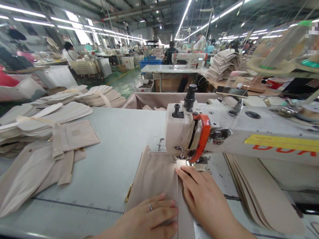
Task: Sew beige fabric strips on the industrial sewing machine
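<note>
A beige fabric panel (156, 173) lies under the needle area of a white sewing machine (179, 131), with a raised seam or fold running down it. My left hand (154, 219), wearing a ring, rests on the panel, its fingers spread and slightly bent against the fold. My right hand (201, 189) lies on the panel's right side, fingers stretched toward the presser foot. Its fingertips touch a small cream piece (182, 164) right in front of the foot. Gold-coloured hardware (129, 193) shows at the panel's left edge.
Stacked beige cut pieces (55, 117) and sewn fabric parts (75, 134) lie on the table's left. More long pieces (267, 196) sit right of my right hand. An orange guard (202, 138) curves over the machine head. Thread cones (286, 44) stand upper right. People work at tables beyond.
</note>
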{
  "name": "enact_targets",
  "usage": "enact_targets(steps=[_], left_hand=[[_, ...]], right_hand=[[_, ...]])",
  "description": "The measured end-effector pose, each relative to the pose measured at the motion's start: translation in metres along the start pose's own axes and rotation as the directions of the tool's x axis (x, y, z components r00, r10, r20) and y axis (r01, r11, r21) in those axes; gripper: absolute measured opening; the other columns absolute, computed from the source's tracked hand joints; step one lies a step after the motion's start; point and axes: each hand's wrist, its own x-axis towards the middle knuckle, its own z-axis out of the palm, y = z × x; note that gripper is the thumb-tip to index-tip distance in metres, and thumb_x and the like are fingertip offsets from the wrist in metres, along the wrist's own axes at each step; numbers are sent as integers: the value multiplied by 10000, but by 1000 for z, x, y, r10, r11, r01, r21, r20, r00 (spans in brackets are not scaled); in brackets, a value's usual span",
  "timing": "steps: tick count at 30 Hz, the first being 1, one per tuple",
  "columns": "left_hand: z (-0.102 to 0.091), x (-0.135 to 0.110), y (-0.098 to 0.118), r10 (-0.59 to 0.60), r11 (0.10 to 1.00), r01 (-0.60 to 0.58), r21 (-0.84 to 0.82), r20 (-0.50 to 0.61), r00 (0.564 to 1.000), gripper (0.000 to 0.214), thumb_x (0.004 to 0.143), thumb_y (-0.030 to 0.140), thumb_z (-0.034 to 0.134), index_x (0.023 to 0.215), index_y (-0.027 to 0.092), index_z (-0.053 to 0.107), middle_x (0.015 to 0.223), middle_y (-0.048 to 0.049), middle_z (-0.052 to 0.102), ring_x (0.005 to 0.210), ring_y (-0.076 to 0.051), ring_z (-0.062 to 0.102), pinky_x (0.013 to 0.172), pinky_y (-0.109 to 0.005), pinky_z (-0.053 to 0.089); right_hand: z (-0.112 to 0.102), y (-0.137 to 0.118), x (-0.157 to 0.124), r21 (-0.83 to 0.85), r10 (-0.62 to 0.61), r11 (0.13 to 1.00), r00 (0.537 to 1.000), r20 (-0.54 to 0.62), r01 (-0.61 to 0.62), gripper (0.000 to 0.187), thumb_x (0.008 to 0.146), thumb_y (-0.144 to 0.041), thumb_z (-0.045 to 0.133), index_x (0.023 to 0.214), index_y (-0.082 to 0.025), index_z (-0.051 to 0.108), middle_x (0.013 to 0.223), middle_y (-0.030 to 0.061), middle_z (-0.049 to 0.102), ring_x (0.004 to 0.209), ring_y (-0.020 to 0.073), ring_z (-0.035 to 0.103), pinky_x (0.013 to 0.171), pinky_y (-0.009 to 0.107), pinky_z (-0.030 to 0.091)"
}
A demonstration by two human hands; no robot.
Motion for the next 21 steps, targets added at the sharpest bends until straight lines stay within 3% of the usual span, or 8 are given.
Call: enact_targets(steps=[5,11,21], left_hand=[[1,10,-1,-33,999,34,18,-78,996,149,956,175,529,1034,193,654,1117,-56,691,1179,-152,593,1178,-306,333],[-11,16,-5,-59,998,57,22,86,995,274,935,182,521,1190,146,615,1156,-129,651,1252,-209,540,1162,-338,358],[-23,26,-17,-74,994,84,-72,133,988,362,910,62,424,1234,114,578,1272,-99,634,1306,-189,496,1157,-318,379]], right_hand=[[0,0,0,-9,5,1000,1000,18,-4,416,943,-136,417,1338,-186,539,1272,110,561,1110,280,531,929,460,448],[3,1,0,-20,11,1000,1000,23,-10,422,941,-134,427,1347,-192,526,1284,97,556,1111,280,526,932,461,448],[3,2,-2,7,18,1000,999,39,-18,406,955,-144,423,1345,-193,524,1291,90,552,1106,285,519,934,471,446]])
